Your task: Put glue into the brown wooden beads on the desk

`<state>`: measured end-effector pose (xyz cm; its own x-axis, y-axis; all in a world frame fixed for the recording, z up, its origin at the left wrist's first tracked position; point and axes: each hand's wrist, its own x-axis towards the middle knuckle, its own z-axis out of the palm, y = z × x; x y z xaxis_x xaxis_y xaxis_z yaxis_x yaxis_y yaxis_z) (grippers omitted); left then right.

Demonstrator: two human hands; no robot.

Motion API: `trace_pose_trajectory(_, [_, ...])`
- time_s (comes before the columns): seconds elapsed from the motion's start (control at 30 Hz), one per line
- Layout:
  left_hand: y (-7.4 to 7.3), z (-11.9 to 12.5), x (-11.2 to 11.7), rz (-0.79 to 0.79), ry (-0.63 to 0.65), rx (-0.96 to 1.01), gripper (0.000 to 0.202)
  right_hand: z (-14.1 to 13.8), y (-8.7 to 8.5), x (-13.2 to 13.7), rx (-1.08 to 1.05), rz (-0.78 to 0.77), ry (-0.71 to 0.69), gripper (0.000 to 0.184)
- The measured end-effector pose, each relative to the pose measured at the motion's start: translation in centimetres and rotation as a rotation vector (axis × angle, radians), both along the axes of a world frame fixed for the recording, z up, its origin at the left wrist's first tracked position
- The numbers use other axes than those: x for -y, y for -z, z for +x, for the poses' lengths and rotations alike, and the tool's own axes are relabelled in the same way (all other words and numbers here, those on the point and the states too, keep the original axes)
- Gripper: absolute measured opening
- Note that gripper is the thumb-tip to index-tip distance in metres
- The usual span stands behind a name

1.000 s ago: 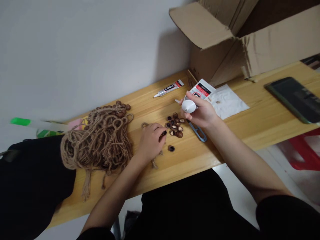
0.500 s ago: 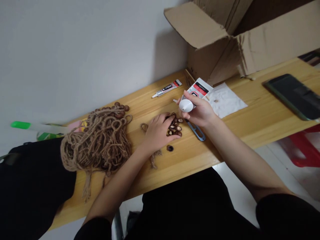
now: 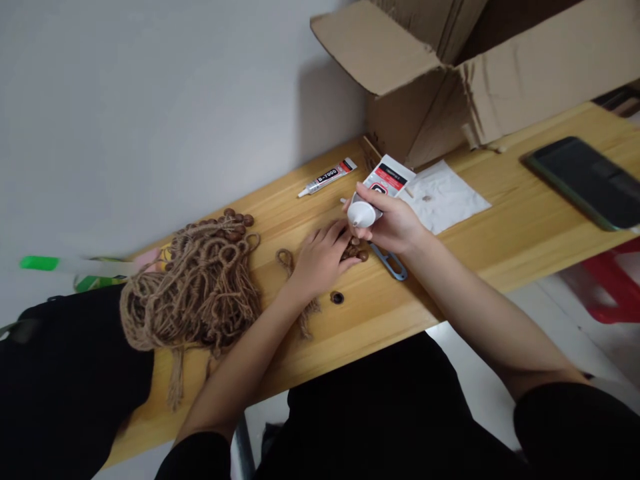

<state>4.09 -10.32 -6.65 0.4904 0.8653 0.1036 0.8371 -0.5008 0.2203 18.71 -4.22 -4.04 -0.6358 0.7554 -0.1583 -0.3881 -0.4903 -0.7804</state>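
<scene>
My left hand (image 3: 323, 257) lies palm down over a small pile of brown nut shells (image 3: 359, 253) on the wooden table (image 3: 450, 267), fingers stretched onto the pile and covering most of it. My right hand (image 3: 395, 220) is closed around a white glue tube (image 3: 373, 197) with a red and black label, its round white end toward me, just above the pile. One single shell half (image 3: 337, 297) lies apart, nearer the table's front edge. A short jute cord (image 3: 293, 267) runs under my left wrist.
A heap of knotted jute cord with brown beads (image 3: 200, 287) lies at the left. A second glue tube (image 3: 326, 177) lies near the wall. Grey snips (image 3: 393, 263), a white paper (image 3: 445, 197), a dark phone (image 3: 587, 180) and an open cardboard box (image 3: 450, 73) sit to the right.
My left hand has slid right from beside the shell pile onto it, flattening over the shells. My right hand with the tube has stayed just above the pile.
</scene>
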Motion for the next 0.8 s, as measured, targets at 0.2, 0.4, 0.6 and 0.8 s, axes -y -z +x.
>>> trace_pose_trajectory(0.2, [0.1, 0.0, -0.2, -0.004, -0.042, 0.006, 0.047, 0.0, 0.0, 0.0, 0.011, -0.017, 0.016, 0.041])
trace_pose_trajectory(0.4, [0.0, 0.9, -0.1, 0.009, -0.063, -0.014, 0.052, -0.1, -0.1, 0.1, -0.008, -0.051, 0.029, 0.038])
trace_pose_trajectory(0.6, [0.1, 1.4, -0.5, 0.033, -0.079, -0.031, 0.043, -0.1, -0.2, 0.1, -0.006, -0.033, 0.001, 0.043])
trace_pose_trajectory(0.8, [0.2, 1.4, -0.7, 0.042, -0.108, -0.027, 0.035, 0.0, -0.3, 0.0, 0.014, -0.05, 0.001, 0.042])
